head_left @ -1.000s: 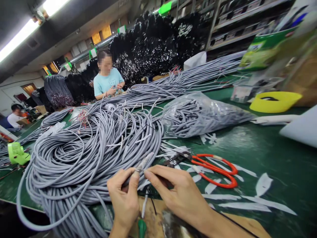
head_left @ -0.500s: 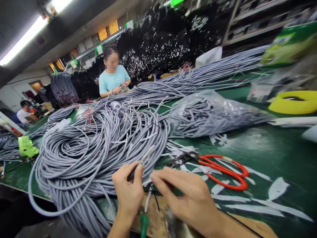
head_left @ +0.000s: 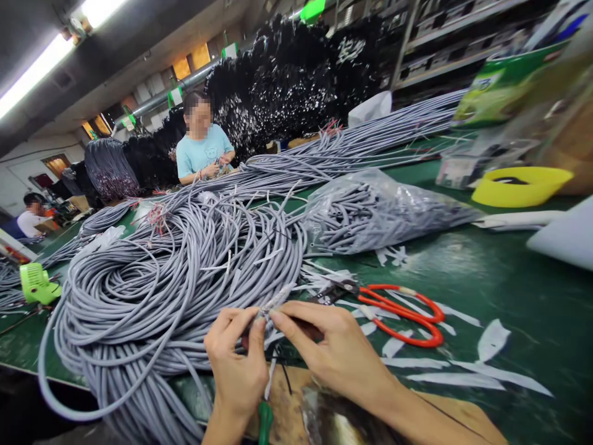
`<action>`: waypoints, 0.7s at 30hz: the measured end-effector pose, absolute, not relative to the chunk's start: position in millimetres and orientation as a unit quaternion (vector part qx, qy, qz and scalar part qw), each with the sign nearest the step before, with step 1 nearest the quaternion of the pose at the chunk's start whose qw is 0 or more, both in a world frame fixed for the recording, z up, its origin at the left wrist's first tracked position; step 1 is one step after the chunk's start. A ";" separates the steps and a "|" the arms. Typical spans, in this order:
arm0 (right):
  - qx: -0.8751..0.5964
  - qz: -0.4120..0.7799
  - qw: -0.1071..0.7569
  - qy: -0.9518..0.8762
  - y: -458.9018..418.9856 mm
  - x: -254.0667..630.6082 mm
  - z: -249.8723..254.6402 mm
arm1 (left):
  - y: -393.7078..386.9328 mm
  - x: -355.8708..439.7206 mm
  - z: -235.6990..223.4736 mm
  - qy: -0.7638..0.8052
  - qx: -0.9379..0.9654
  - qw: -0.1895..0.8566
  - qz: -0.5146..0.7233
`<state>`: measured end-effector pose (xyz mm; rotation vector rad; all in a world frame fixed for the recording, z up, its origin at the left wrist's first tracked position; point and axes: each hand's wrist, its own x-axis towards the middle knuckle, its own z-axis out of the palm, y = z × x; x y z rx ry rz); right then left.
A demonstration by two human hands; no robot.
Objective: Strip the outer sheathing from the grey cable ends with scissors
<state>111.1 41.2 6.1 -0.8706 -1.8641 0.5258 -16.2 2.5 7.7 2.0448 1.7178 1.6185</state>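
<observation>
A cable end (head_left: 277,298) with whitish, frayed-looking strands points up and away between my hands. My left hand (head_left: 237,358) pinches it between thumb and fingertips; the other fingers are curled. From the right, my right hand (head_left: 331,340) closes its thumb and index finger on the same strands, so the fingertips of both hands nearly meet. Just beyond lies a large coil of grey cable (head_left: 134,309). Scissors with red handles (head_left: 403,315) rest to the right of my hands among white strips (head_left: 456,380). Below them is a green-handled tool (head_left: 265,421), its far end partly hidden.
A clear bag of short grey cable pieces (head_left: 370,216) lies behind the scissors. At right are a yellow ring-shaped object (head_left: 521,191) and a green packet (head_left: 500,89). A small green fan (head_left: 39,283) stands left. Across the table sits a co-worker (head_left: 204,151).
My right hand has moved up and left, from just beside the cable end onto its strands. My left hand keeps its pinch. The whole view has shifted slightly, with table items appearing further left.
</observation>
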 end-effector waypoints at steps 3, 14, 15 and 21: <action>-0.340 0.320 0.473 -0.747 42.3 110.3 4.8 | 1.9 -15.4 8.6 0.552 0.653 0.007 0.519; -0.340 0.172 0.528 -0.758 37.4 107.9 5.4 | 0.3 -8.8 6.6 0.529 0.662 -0.075 0.525; -0.335 0.120 0.545 -0.759 36.0 107.8 5.3 | 0.3 -8.2 7.4 0.536 0.659 -0.080 0.521; -0.247 -0.022 0.597 -0.763 13.7 96.8 10.8 | 11.7 -13.4 10.7 0.598 0.652 -0.067 0.461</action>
